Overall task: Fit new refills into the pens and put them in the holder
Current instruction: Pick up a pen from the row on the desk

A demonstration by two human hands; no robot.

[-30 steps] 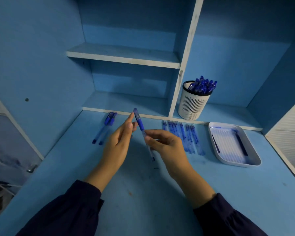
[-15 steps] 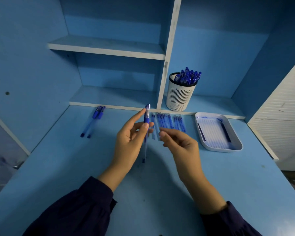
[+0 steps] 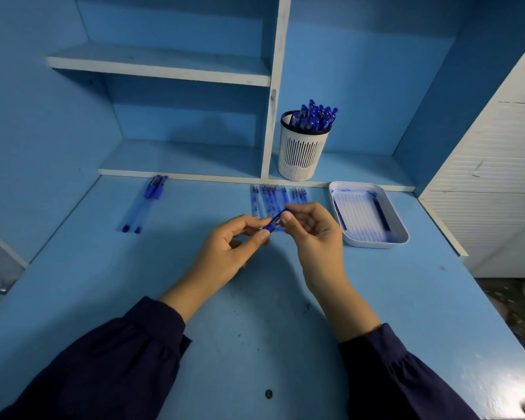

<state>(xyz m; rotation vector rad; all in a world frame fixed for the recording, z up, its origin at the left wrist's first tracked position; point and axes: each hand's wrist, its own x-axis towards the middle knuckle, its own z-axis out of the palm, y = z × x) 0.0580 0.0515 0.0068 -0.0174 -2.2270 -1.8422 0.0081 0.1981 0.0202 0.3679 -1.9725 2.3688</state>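
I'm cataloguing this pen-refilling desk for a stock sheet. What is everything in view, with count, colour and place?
held pen: one, blue, between both hands above mid-desk.
loose pens: two, blue-capped, side by side, desk's back left.
refills: a row, count unclear, blue, desk's back, behind the hands.
holder: one, white, lower shelf right of the divider.
stored pens: many, blue, standing in the holder.
tray: one, white, desk's right; thin sticks inside.
shelves: blue, white-edged, behind the desk.
desk: one, blue.
left hand: pinches the held pen.
right hand: pinches the held pen.
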